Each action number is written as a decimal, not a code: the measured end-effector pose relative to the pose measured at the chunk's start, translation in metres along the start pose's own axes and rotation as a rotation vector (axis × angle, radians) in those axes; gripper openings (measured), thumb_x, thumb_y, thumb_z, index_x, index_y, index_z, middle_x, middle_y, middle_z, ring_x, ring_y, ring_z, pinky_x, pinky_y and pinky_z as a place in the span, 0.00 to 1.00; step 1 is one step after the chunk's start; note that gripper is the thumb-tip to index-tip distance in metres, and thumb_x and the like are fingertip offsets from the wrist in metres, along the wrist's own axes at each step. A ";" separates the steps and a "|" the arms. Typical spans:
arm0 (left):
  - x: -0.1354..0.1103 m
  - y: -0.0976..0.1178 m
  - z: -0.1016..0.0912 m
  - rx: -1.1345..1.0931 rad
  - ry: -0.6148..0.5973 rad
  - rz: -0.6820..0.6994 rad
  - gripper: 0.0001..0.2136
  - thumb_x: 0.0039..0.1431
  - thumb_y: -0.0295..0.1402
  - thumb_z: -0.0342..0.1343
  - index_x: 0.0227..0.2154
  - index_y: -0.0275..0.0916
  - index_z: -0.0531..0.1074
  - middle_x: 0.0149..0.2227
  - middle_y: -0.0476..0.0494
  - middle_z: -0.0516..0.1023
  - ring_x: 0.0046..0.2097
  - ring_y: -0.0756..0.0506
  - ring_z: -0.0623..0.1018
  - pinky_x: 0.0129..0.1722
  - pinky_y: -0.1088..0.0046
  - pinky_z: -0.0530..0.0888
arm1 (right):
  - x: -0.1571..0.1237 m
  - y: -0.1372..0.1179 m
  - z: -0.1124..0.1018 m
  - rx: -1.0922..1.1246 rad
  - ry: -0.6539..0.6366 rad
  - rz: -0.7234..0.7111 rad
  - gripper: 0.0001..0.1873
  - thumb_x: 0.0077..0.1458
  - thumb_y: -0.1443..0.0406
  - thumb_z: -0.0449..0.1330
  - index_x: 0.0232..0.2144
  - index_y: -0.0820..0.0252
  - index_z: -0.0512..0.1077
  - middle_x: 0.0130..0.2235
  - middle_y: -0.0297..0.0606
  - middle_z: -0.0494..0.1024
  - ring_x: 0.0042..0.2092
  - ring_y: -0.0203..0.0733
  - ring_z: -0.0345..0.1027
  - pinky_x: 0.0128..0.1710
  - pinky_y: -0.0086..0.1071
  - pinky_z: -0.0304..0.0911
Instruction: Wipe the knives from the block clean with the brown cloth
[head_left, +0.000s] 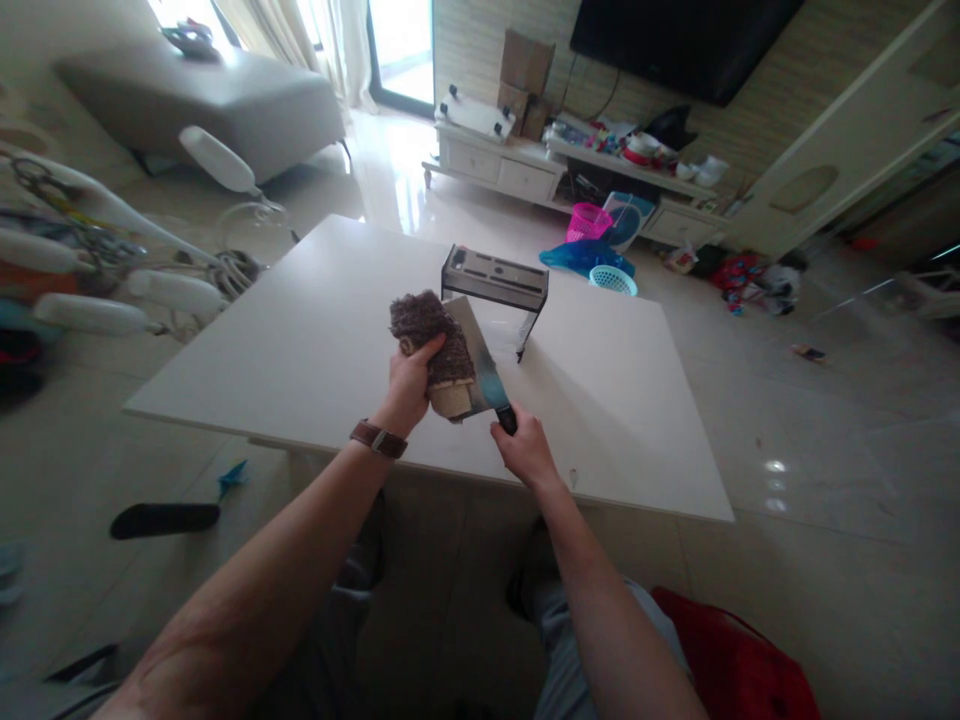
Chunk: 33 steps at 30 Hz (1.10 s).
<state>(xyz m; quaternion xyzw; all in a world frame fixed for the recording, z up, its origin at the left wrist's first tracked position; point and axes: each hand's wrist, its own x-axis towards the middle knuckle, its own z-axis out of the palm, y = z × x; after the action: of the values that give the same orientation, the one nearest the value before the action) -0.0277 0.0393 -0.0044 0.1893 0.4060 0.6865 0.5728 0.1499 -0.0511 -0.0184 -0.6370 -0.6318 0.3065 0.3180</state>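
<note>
My left hand [409, 385] is closed round a brown fluffy cloth [435, 335], pressing it against the flat blade of a cleaver [480, 365]. My right hand [525, 445] grips the cleaver's dark handle, blade pointing up and away from me. Both hands hover above the near edge of a white table [300, 340]. Behind the blade a dark knife block [495, 280] with slots on top stands on the table. A brown watch strap sits on my left wrist.
A grey sofa [225, 100] is at the back left, a white TV cabinet [510, 160] with clutter at the back. Pink and blue baskets [600, 235] lie on the glossy floor. A drying rack stands left; a red stool [735, 660] is near my right leg.
</note>
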 end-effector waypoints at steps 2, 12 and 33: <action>-0.005 -0.005 0.001 0.046 -0.040 -0.030 0.20 0.42 0.32 0.72 0.40 0.35 0.78 0.43 0.38 0.84 0.43 0.39 0.84 0.52 0.55 0.80 | 0.001 0.000 0.004 0.043 0.018 0.036 0.05 0.52 0.61 0.57 0.29 0.56 0.67 0.24 0.28 0.64 0.27 0.36 0.57 0.28 0.31 0.53; -0.025 -0.016 0.002 0.384 -0.307 -0.121 0.26 0.42 0.36 0.74 0.46 0.34 0.77 0.47 0.35 0.83 0.46 0.38 0.82 0.50 0.58 0.79 | 0.005 -0.001 0.002 0.361 -0.001 0.214 0.08 0.48 0.61 0.57 0.33 0.56 0.66 0.21 0.26 0.65 0.18 0.34 0.58 0.13 0.26 0.57; -0.034 -0.006 -0.008 0.545 -0.543 -0.202 0.26 0.42 0.35 0.74 0.46 0.33 0.77 0.45 0.37 0.83 0.44 0.40 0.81 0.49 0.60 0.78 | 0.001 -0.001 -0.007 0.418 0.032 0.202 0.07 0.48 0.63 0.58 0.29 0.54 0.61 0.19 0.23 0.64 0.16 0.33 0.60 0.11 0.25 0.58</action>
<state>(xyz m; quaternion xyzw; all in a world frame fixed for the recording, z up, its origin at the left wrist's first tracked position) -0.0200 0.0043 -0.0071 0.4681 0.4238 0.4187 0.6526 0.1545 -0.0500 -0.0136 -0.6220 -0.4823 0.4511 0.4207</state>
